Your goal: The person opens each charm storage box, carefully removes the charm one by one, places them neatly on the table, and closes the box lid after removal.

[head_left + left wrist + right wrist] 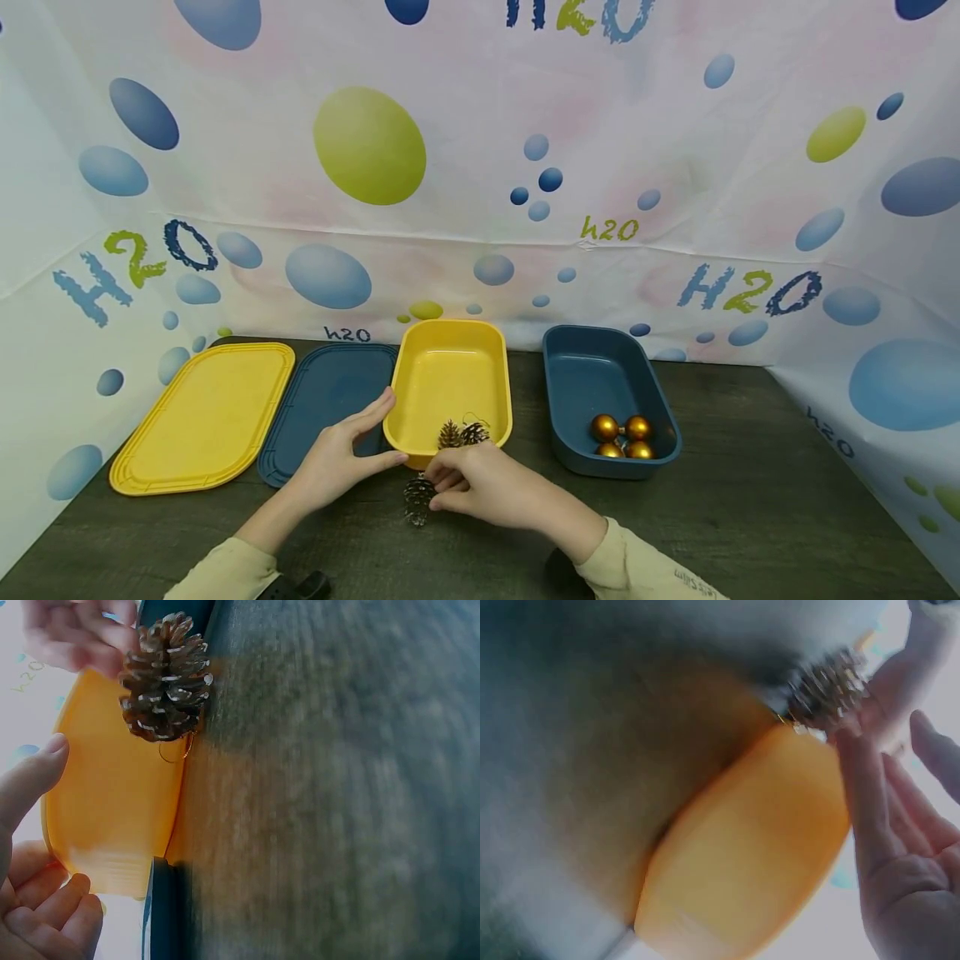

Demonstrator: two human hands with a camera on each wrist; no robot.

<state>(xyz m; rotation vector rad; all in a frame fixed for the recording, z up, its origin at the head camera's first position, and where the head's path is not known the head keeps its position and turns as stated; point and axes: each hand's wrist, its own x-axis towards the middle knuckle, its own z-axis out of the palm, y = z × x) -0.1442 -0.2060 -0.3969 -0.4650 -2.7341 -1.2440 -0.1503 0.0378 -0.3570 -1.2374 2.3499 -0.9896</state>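
Note:
My left hand (341, 461) is spread at the near left corner of a yellow tub (450, 375), its thumb by the front rim and its fingertips against the left side. In front of the tub, a brown pine cone (417, 500) with pale-tipped scales is pinched at the fingertips of my right hand (487, 483). The left wrist view shows a thin gold loop on this pine cone (166, 682). Inside the tub, near its front wall, lie more pine cones (450, 435), partly hidden behind the right hand.
To the right stands a dark blue tub (600, 367) with several shiny gold balls (639, 428) in it. A dark blue lid (337, 379) and a yellow lid (206, 417) lie on the dark wooden table (757, 500) at the left. A bubble-patterned sheet (450, 167) hangs behind.

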